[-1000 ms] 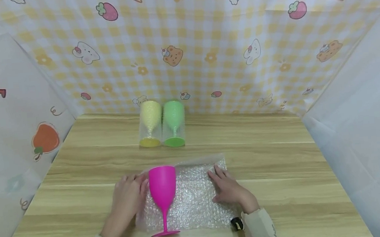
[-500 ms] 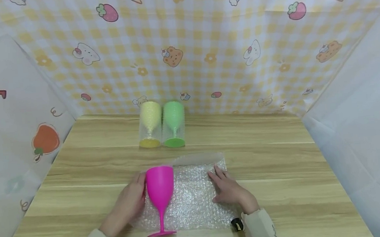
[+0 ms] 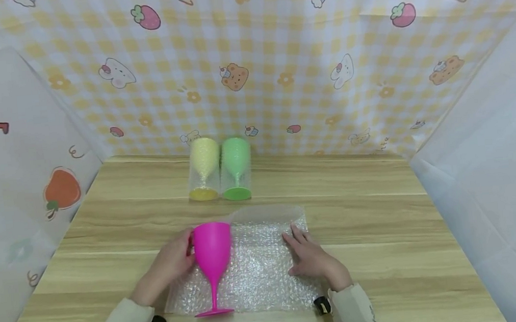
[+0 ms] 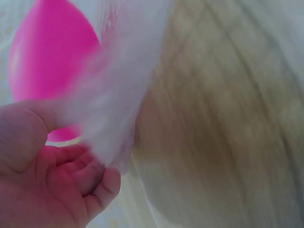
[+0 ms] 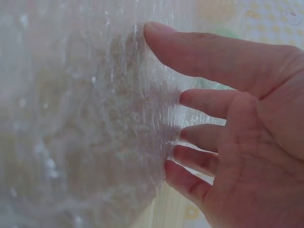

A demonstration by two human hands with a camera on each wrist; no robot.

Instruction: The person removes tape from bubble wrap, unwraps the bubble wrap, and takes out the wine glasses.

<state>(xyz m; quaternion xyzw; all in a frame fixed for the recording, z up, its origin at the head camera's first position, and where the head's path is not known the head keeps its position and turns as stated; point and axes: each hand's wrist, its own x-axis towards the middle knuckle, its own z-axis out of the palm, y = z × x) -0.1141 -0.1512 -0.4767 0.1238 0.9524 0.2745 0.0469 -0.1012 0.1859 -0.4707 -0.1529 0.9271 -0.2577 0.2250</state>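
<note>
A bright pink plastic goblet (image 3: 212, 249) lies on its side over the left part of a clear bubble wrap sheet (image 3: 262, 263), its foot toward the near edge. My left hand (image 3: 174, 258) is at the left of its bowl, thumb and curled fingers gripping the sheet's left edge. In the left wrist view, the raised wrap (image 4: 114, 95) is blurred and hides the thumb tip, with the pink bowl (image 4: 52, 57) behind it. My right hand (image 3: 312, 258) rests with spread fingers on the sheet's right side; the right wrist view shows its fingertips (image 5: 187, 97) against the wrap.
Two more goblets, one yellow (image 3: 204, 158) and one green (image 3: 236, 155), each rolled in bubble wrap, are side by side at the back. The wooden table (image 3: 358, 198) meets a checked cloth backdrop (image 3: 275, 42); white sheeting hangs at both sides.
The pink goblet has shifted a little to the left and slightly away. My left hand has moved left with it, and the wrap's left edge extends further left. The right hand has stayed put.
</note>
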